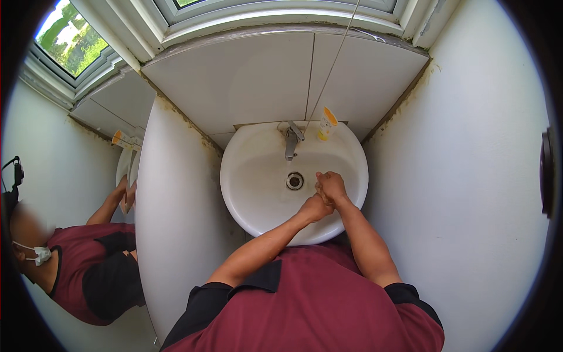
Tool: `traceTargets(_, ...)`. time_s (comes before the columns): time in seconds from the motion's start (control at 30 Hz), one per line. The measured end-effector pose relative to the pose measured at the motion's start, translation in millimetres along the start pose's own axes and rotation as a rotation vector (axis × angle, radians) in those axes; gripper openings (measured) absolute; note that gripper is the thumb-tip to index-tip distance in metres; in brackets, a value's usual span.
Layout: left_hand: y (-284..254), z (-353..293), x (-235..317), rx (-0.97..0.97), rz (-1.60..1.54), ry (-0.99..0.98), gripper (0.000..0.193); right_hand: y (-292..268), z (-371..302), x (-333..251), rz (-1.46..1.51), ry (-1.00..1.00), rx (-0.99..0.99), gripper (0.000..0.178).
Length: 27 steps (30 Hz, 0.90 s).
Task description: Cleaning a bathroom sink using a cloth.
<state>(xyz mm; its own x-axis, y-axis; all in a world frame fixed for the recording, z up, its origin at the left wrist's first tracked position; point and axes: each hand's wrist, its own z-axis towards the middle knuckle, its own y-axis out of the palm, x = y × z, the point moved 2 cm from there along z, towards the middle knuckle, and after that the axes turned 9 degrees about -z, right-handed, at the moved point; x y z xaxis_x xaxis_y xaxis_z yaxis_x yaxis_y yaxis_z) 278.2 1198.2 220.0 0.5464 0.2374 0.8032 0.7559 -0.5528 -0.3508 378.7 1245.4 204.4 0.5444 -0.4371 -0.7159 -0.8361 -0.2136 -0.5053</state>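
Over the right side of a white washbasin (258,146), my two hands are pressed together. My right hand (332,185) is curled and lies on the far side, with its fingers closed about the other hand. Just nearer to me, my left hand (316,208) is closed against it; most of its fingers are hidden in the clasp. No object shows between them. Left of my hands is the round drain (295,180). Behind it rises a grey metal tap (291,141); I cannot tell any water running from it. An orange, white and yellow squeeze tube (327,124) stands upright on the basin's back rim.
Pale walls stand close on both sides, the right wall (451,176) beside the basin. A mirror (76,193) at the left reflects my arms and the basin. Grey tiles (234,76) rise behind to a window frame (281,23). A thin cord (334,64) hangs down near the tap.
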Motion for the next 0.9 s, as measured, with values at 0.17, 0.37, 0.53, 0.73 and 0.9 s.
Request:
traceTargets(0.17, 10.7, 0.8, -48.9, 0.071, 0.031, 0.037, 0.034, 19.9, -9.6, -7.0, -0.277, 0.014, 0.047, 0.039)
traceTargets(0.37, -19.0, -21.3, -74.7, 0.196, 0.190, -0.029, 0.036, 54.3, -16.2, -24.7, -0.418, -0.198, 0.036, 0.038)
traceTargets(0.53, -93.2, -58.6, -86.0, 0.465, 0.026, -0.094, 0.043, 68.1, -0.1, -37.0, -0.345, -0.448, 0.188, 0.030)
traceTargets(0.73, -139.3, -75.4, -104.5, 0.521, -0.577, -0.033, 0.039, 73.8, 10.1, -32.1, -0.312, -0.394, -0.094, 0.030)
traceTargets(0.9, -133.4, -78.3, -99.5, 0.458, -0.637, 0.020, 0.039, 84.0, 2.0, -23.8, -0.186, -0.536, -0.037, 0.036)
